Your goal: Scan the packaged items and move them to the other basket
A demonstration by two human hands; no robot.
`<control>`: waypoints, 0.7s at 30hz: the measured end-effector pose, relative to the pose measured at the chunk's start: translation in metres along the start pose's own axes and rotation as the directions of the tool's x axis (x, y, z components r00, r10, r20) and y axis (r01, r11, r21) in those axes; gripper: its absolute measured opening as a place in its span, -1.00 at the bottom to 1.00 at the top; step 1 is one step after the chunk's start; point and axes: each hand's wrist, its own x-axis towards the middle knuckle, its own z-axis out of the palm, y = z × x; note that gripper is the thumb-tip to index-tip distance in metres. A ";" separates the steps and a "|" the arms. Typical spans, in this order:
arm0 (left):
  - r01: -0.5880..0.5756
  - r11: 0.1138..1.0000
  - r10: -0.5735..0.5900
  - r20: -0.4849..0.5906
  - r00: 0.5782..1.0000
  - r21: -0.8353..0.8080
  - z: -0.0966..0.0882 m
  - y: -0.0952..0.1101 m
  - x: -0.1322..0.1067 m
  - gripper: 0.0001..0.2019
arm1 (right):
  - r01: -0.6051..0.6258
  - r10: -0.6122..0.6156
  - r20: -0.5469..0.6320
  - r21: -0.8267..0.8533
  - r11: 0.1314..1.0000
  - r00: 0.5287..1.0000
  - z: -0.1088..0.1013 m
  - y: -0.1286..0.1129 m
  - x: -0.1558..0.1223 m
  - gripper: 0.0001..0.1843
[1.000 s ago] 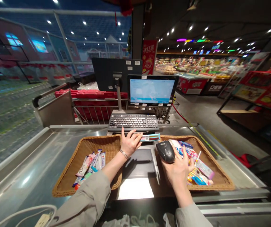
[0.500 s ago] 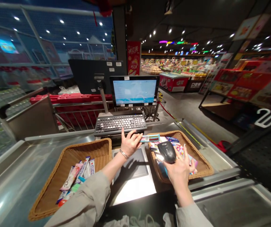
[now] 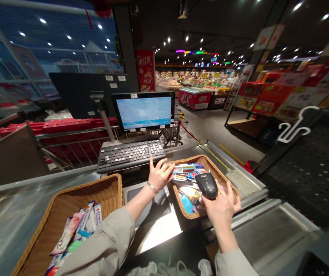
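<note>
My left hand (image 3: 158,177) pinches one end of a long, thin, light-blue packet (image 3: 185,168) with a barcode on its side. The packet lies level over the far left part of the right wicker basket (image 3: 181,210), which holds several colourful packets. In my right hand (image 3: 220,209) is a black barcode scanner (image 3: 207,185), raised above that basket with its head close to the packet. A second wicker basket (image 3: 55,197) stands at the left, partly behind my left sleeve, with several wrapped snack bars (image 3: 70,228) in it.
A black keyboard (image 3: 131,154) and a lit monitor (image 3: 144,112) stand just beyond my hands, with another screen (image 3: 89,94) seen from behind. Metal counter surfaces (image 3: 273,239) lie on both sides. A white hanger (image 3: 296,128) hangs at the right.
The view has swung right, so the counter and baskets appear further left. My left hand still holds the packet, and the scanner remains in my right hand, now showing more of the basket's contents beneath.
</note>
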 end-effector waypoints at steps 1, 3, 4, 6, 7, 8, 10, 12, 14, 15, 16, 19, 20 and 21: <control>-0.005 1.000 0.006 0.001 1.000 -0.009 0.003 0.002 0.001 -0.62 | 0.001 -0.001 -0.006 0.001 1.000 1.000 -0.001 0.003 0.000 -0.50; -0.020 0.999 0.020 -0.008 1.000 -0.029 0.009 0.006 0.003 -0.62 | -0.013 0.013 -0.056 0.004 1.000 0.998 -0.003 0.009 0.000 -0.53; -0.027 0.999 0.027 -0.013 1.000 -0.039 0.012 0.008 0.004 -0.63 | -0.015 0.015 -0.052 0.001 1.000 0.999 -0.003 0.012 0.000 -0.52; -0.037 0.998 0.037 -0.013 0.999 -0.056 0.018 0.013 0.005 -0.64 | -0.039 0.038 -0.062 -0.015 0.999 0.997 -0.004 0.019 -0.001 -0.49; -0.040 0.997 0.040 -0.006 0.999 -0.065 0.021 0.016 0.006 -0.64 | -0.051 0.050 -0.061 -0.024 0.998 0.997 -0.004 0.022 -0.001 -0.48; -0.042 0.996 0.042 0.005 0.999 -0.074 0.024 0.019 0.007 -0.64 | -0.062 0.060 -0.068 -0.031 0.998 0.996 -0.005 0.026 -0.001 -0.47; -0.043 0.995 0.046 0.032 0.998 -0.092 0.029 0.025 0.008 -0.64 | -0.066 0.062 -0.088 -0.042 0.997 0.994 -0.006 0.033 -0.001 -0.47; -0.042 0.993 0.048 0.060 0.997 -0.112 0.034 0.033 0.010 -0.63 | -0.055 0.049 -0.114 -0.051 0.997 0.992 -0.007 0.041 -0.002 -0.47; -0.038 0.991 0.049 0.081 0.995 -0.127 0.039 0.040 0.010 -0.63 | -0.055 0.046 -0.127 -0.067 0.996 0.991 -0.009 0.049 -0.003 -0.44; -0.038 0.990 0.050 0.092 0.994 -0.133 0.042 0.043 0.011 -0.63 | -0.064 0.054 -0.126 -0.076 0.995 0.991 -0.010 0.053 -0.004 -0.44; -0.039 0.990 0.054 0.103 0.993 -0.138 0.044 0.046 0.011 -0.64 | -0.073 0.062 -0.121 -0.084 0.994 0.991 -0.012 0.056 -0.005 -0.45; -0.047 0.988 0.067 0.139 0.988 -0.145 0.052 0.053 0.011 -0.61 | -0.100 0.088 -0.118 -0.096 0.990 0.989 -0.016 0.063 -0.007 -0.49; -0.048 0.988 0.070 0.151 0.986 -0.144 0.054 0.056 0.012 -0.60 | -0.107 0.094 -0.123 -0.099 0.989 0.988 -0.017 0.065 -0.007 -0.50; -0.048 0.989 0.070 0.162 0.984 -0.141 0.056 0.058 0.012 -0.60 | -0.115 0.101 -0.134 -0.103 0.988 0.986 -0.018 0.067 -0.007 -0.51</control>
